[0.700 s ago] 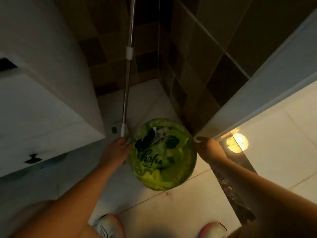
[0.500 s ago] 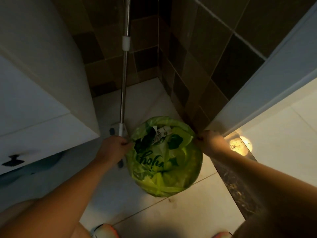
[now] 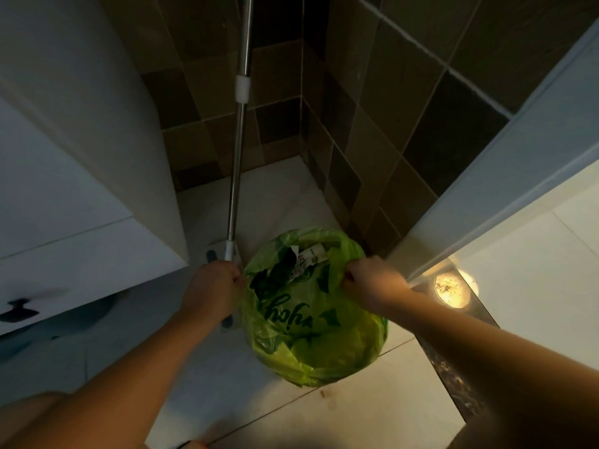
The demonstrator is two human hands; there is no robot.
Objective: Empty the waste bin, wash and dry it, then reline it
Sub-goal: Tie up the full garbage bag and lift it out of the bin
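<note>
Emptying step: left hand [image 3: 212, 283] at 9 o'clock and right hand [image 3: 372, 280] at 3 o'clock each clench the green bag [image 3: 311, 319] rim, so next probably lift it straight up out of the bin

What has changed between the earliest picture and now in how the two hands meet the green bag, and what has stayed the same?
Both hands closed in on the green bag. The left hand now grips its left edge and the right hand grips its right edge; earlier both were only at its sides, fingers not yet curled into the plastic. The bag's rim is now bunched inward. The mop handle leans in the corner as before.
</note>
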